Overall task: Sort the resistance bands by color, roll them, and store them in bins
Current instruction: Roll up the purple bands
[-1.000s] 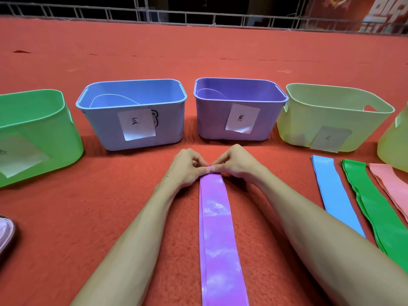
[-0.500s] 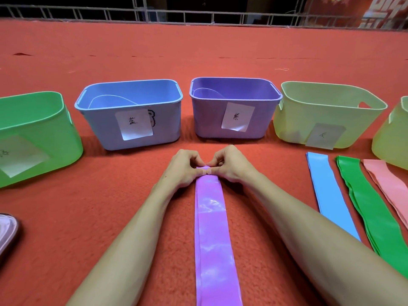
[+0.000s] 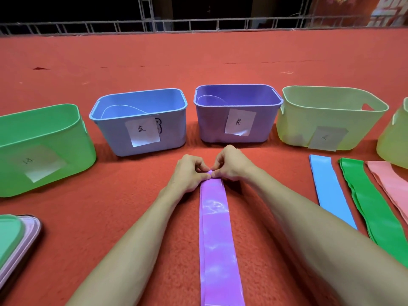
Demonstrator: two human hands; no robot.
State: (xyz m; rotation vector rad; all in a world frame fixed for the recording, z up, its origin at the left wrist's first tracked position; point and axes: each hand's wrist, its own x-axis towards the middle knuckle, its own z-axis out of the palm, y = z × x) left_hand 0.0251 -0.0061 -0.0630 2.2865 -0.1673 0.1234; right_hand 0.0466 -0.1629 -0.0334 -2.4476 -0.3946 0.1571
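A purple resistance band [image 3: 217,235] lies flat on the red carpet, running from the bottom edge up to my hands. My left hand [image 3: 189,173] and my right hand [image 3: 231,165] meet at its far end, where their fingertips pinch a small rolled-up start of the band. Straight behind them stands the purple bin [image 3: 237,113] with a paper label. Left of it is the blue bin [image 3: 141,120], then the green bin [image 3: 42,146]. A pale yellow-green bin [image 3: 329,118] stands to the right. Blue band [image 3: 329,191], green bands [image 3: 375,208] and pink bands [image 3: 395,186] lie flat at right.
Another pale yellow bin [image 3: 395,138] is cut off at the right edge. Stacked lids [image 3: 15,246], green over pink, lie at the lower left. A metal railing [image 3: 198,25] bounds the carpet far behind the bins.
The far end of the purple band has been curled into a small roll under my fingertips. Both hands stay at the same spot.
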